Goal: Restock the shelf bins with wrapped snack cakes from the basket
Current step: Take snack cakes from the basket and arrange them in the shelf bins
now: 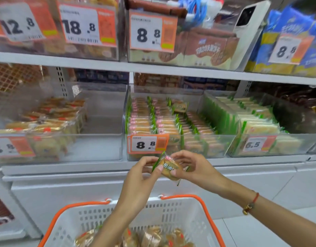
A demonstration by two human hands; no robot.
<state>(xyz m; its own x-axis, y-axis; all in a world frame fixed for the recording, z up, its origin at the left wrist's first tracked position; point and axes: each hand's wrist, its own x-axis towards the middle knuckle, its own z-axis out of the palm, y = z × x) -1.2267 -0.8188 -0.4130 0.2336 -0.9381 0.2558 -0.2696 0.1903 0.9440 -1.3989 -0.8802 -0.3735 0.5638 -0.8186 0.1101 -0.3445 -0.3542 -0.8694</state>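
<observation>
— Snack cake (168, 167), where is it in the head view?

— Held up in front of the shelf edge, just below the orange price tag (148, 144) reading 8.8, and above the basket (103, 216). It is one cake in a clear wrapper with green ends, tilted.

— Who has hold of it?

— Both hands. The left hand (142, 175) pinches the wrapper's left side, thumb on the front. The right hand (193, 166) pinches the right side, fingers curled over the top edge. A red cord bracelet (251, 204) sits on the right wrist.

— And the bin behind?

— The middle bin (216, 145) is clear plastic and packed with rows of the same green-edged cakes standing on edge. One pack lies loose on top toward the back.

— Its neighbours?

— The left bin (100, 145) holds orange-marked wrapped cakes piled at its left side; its right part is bare. The right bin (296, 141) holds pale cakes in green wrappers, with a 6.5 tag.

— The basket?

— White with orange handles, low in the picture under the forearms. Golden wrapped cakes with orange marks lie in its bottom.

— Above?

— Upper shelf bins with tags 12.8, 18.8, 8.8 and 8.8; a white phone (250, 27) leans there.
</observation>
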